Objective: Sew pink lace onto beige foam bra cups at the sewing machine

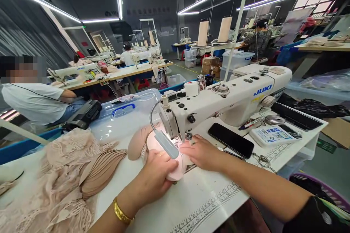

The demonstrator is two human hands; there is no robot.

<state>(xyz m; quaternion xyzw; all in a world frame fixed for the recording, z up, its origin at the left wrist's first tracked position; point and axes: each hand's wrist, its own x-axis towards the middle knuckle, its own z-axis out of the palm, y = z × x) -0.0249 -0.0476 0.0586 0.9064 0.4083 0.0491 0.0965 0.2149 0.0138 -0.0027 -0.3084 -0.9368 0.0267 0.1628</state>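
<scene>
A pale pink bra cup [179, 170] lies under the needle area of a white sewing machine [226, 98], lit by a small grey lamp [166, 145] that hides part of it. My left hand [157, 171] grips the cup's near left side, thumb on top and fingers curled beneath. On the cup's right edge, close to the presser foot, my right hand [203, 153] presses with its fingers together. The needle tip is hard to make out. Another beige bra cup [138, 143] sits just left of the machine head, beside a nested stack of beige cups [104, 173].
Lace fabric [62, 160] is heaped at the left. A black phone [231, 140], small scissors [262, 160] and a white-blue box [273, 134] lie right of the machine. Behind stands a clear plastic lid [128, 116]. A person [38, 102] sits at the left.
</scene>
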